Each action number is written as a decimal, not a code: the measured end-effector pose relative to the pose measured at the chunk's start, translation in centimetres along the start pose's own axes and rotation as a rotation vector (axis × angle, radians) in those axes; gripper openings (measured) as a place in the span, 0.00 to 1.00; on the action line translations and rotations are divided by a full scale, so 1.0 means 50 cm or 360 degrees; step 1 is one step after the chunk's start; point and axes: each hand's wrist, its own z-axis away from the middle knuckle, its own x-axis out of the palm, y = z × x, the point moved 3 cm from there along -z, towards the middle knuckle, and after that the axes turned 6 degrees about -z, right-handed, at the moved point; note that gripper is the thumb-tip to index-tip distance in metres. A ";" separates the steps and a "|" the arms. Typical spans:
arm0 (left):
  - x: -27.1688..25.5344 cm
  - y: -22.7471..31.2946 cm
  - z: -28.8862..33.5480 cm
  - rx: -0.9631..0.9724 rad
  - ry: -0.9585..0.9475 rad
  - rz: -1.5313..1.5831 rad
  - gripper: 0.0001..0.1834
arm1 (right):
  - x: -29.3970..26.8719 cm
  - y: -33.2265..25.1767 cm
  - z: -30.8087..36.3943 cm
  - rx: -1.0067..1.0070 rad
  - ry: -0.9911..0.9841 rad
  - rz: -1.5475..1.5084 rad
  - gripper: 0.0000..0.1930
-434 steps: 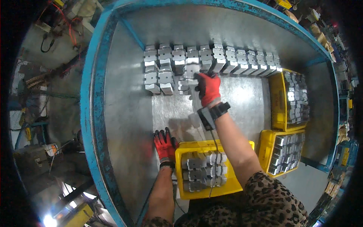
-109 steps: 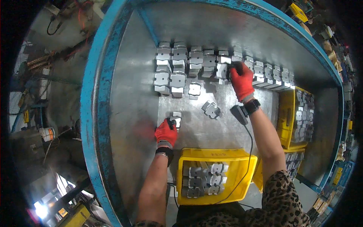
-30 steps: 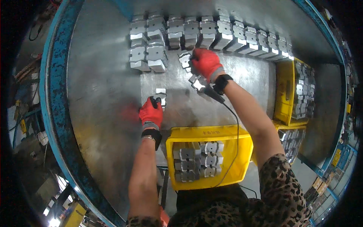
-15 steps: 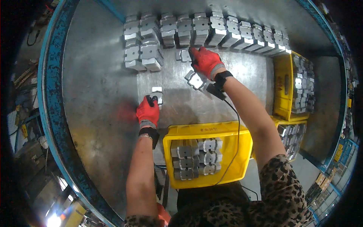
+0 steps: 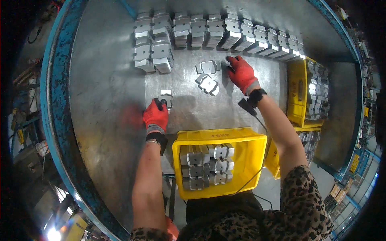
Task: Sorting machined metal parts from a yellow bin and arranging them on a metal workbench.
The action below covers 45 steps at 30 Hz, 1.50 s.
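Observation:
My left hand [image 5: 155, 115], in a red glove with dark fingertips, pinches the near left edge of a small notched metal plate [image 5: 165, 97] lying on the steel table. Two loose metal plates lie further right, touching or nearly so: a flat grey plate [image 5: 208, 67] and, just nearer to me, a shinier plate [image 5: 208, 84] set at an angle. Right of this pair hovers my right hand [image 5: 242, 75], also red-gloved, its thumb and forefinger apart and nothing between them. Each wrist wears a black band, and a cable hangs from the right one.
Stacks of similar plates [image 5: 215, 26] line the table's [image 5: 185, 118] far side, two deep at the left. A yellow crate [image 5: 259, 160] with plate stacks stands at the near edge. More filled yellow crates [image 5: 296, 92] stand at the right. A blue frame [image 5: 58, 104] borders the table.
My right hand has let go of the far loose plate and moved right. That plate now lies nearer and further right, close to the angled one. My left hand has hardly moved.

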 end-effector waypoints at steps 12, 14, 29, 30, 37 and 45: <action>-0.017 0.004 0.003 0.0033 -0.0014 0.0010 0.18 | 0.096 -0.131 0.114 0.0338 -0.0516 0.0123 0.34; -0.021 0.003 0.005 0.0027 -0.0011 0.0070 0.18 | 0.101 -0.126 0.118 0.0370 -0.0498 0.0088 0.34; -0.021 0.001 0.001 0.0018 -0.0007 0.0095 0.19 | 0.103 -0.050 0.143 0.0375 -0.0231 -0.0428 0.40; -0.019 0.005 0.001 0.0011 -0.0024 0.0111 0.19 | 0.101 -0.030 0.146 0.0433 -0.0205 -0.0608 0.40; -0.021 0.022 0.005 -0.0069 -0.0024 0.0054 0.19 | 0.098 0.039 0.151 0.0505 -0.0335 -0.0910 0.40; -0.007 -0.009 -0.005 -0.0055 -0.0010 -0.0033 0.19 | 0.114 0.002 0.138 0.0377 -0.0369 -0.1266 0.29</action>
